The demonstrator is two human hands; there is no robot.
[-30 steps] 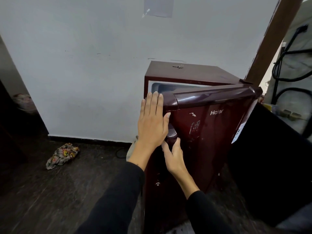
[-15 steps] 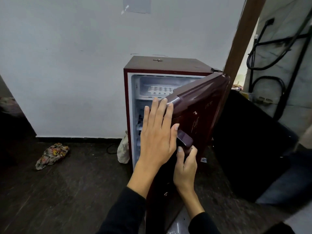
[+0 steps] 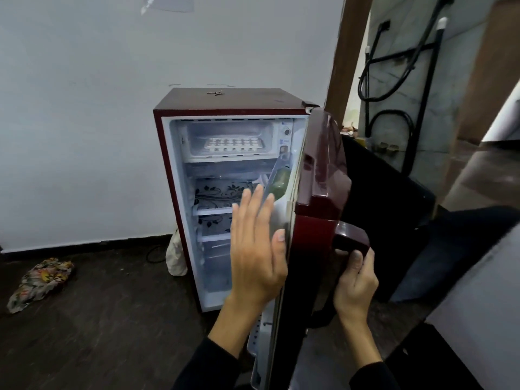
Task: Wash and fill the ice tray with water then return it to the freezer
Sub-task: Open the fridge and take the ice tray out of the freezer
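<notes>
Gripping the door handle (image 3: 350, 239) with my right hand (image 3: 355, 285), left hand (image 3: 257, 249) flat-open; ice tray (image 3: 233, 144) in the freezer compartment (image 3: 194, 136) looks light, rigid — I'd grasp its front edge.

— What colour is the fridge (image 3: 225, 102)?
— Dark maroon outside, glossy on the door (image 3: 318, 175); white inside.
— And the ice tray (image 3: 233, 144)?
— White, lying in the pale, frosted freezer compartment (image 3: 194, 136).
— Any pattern on the shelves (image 3: 216, 192)?
— Black leaves and curling vines on clear glass.
— The bottle (image 3: 280, 182) in the door?
— Green.
— The sleeves (image 3: 208, 367)?
— Black, both.
— The floor (image 3: 98, 319)?
— Dark brown, with a crumpled cloth (image 3: 39, 281) printed in yellow, red and grey flowers.
— The wall (image 3: 84, 122)?
— Plain pale grey-white, with a black skirting (image 3: 84, 246).
</notes>
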